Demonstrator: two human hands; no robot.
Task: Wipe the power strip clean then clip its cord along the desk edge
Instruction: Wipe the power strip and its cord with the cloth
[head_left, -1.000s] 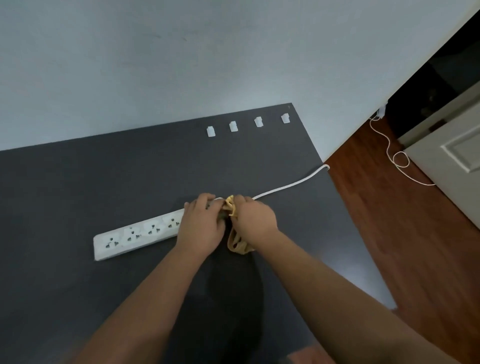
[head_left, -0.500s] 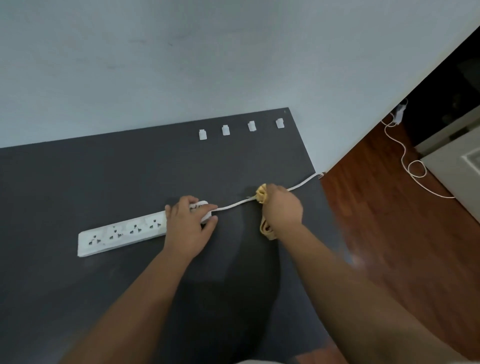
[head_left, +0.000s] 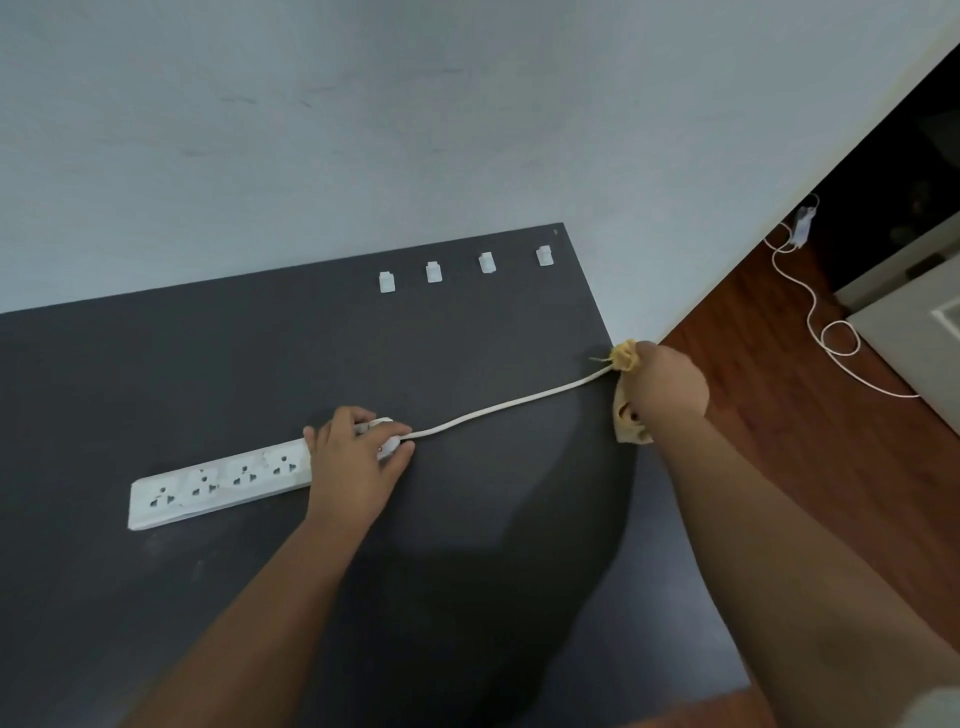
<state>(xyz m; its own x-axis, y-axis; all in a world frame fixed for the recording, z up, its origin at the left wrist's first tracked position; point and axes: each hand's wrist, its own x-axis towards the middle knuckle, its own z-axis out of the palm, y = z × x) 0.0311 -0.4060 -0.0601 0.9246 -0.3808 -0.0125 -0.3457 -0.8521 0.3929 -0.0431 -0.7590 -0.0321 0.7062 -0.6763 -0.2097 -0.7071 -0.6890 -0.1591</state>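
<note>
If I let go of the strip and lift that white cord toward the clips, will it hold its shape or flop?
Probably floppy: the thin white cord sags in a soft curve between the left hand and right hand, and loops loosely on the floor. The long white power strip looks light, so tugging may drag it across the smooth dark desk.

Single head-worn view looks forward and down, close over the desk (head_left: 260, 374)

Your left hand (head_left: 353, 457) is palm down, fingers curled over the power strip (head_left: 218, 480) end, forearm angled in from lower left; right hand (head_left: 665, 387) is fisted around the cloth (head_left: 626, 358), arm stretched far right
</note>
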